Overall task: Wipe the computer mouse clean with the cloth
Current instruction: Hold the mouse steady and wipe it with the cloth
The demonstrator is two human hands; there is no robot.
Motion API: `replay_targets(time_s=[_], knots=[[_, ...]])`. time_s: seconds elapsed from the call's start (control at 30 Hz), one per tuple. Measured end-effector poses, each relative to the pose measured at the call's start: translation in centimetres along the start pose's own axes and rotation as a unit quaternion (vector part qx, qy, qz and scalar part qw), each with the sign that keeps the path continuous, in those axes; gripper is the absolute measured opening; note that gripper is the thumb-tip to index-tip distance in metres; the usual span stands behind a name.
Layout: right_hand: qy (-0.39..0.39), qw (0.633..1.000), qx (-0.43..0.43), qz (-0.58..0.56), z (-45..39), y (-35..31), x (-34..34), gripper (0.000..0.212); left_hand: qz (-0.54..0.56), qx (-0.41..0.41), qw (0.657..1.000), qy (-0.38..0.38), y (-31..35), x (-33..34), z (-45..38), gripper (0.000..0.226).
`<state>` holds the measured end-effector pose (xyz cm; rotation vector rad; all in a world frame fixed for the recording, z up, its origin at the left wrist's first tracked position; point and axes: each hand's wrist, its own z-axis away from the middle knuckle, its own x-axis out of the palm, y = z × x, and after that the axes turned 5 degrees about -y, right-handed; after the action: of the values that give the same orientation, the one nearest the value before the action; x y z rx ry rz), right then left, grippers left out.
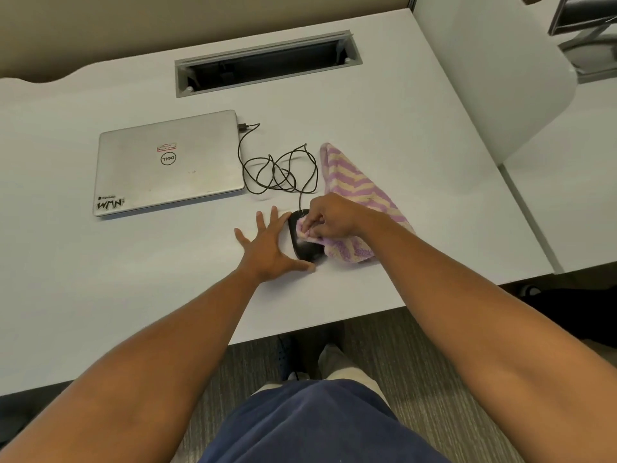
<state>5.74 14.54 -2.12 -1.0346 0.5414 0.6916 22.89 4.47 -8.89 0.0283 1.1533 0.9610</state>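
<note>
Closest to my head camera I see the dark blue shirt (320, 426) at the bottom of the frame, with light trousers (337, 362) and striped carpet (417, 355) below the edge of the white desk (100, 295). Both bare forearms reach out from me over that edge.

My left hand (267, 245) lies flat on the desk with its fingers spread wide, the thumb stretched along the near side of the black computer mouse (303, 248) and the index finger along its left side, so the hand brackets it. The mouse sits near the middle of the desk, a little right of centre.

My right hand (330, 217) is on top of the mouse, its fingers curled and pinching a bunched corner of the pink-and-cream striped cloth (354, 185) against the mouse's upper surface. The rest of the cloth trails away to the right and back across the desk.

The mouse's black cable (277, 168) loops in a loose tangle behind it and plugs into the right side of a closed silver Dell laptop (167, 162) to the left. Farther back is a recessed cable tray (267, 63) set into the desk.
</note>
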Motion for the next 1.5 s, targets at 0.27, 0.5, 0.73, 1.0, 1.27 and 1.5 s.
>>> replay_targets(time_s=[0.27, 0.5, 0.73, 1.0, 1.27, 1.5], knots=[[0.096, 0.991, 0.090, 0.013, -3.4, 0.1, 1.2, 0.025, 0.008, -0.005, 1.000, 0.000, 0.2, -0.1, 0.0, 0.135], [0.001, 0.999, -0.004, 0.045, -3.9, -0.9, 0.6, 0.017, 0.018, -0.012, 1.000, 0.000, 0.5, -0.2, 0.3, 0.136], [0.060, 0.993, 0.067, 0.083, -4.1, -0.5, 0.0, 0.025, 0.024, -0.008, 1.000, 0.003, 0.6, -0.3, 0.4, 0.135], [0.019, 0.987, 0.133, 0.093, -3.1, 0.1, -1.1, 0.036, 0.038, -0.006, 0.999, 0.007, 0.5, -0.1, 0.3, 0.133], [0.038, 0.988, 0.140, 0.053, -2.4, 0.4, -1.4, 0.027, 0.021, -0.002, 1.000, 0.005, 0.2, 0.0, 0.3, 0.132], [0.078, 0.984, 0.157, -0.015, -2.9, 0.3, -1.2, 0.023, 0.010, -0.003, 1.000, 0.003, 0.2, 0.1, 0.2, 0.132]])
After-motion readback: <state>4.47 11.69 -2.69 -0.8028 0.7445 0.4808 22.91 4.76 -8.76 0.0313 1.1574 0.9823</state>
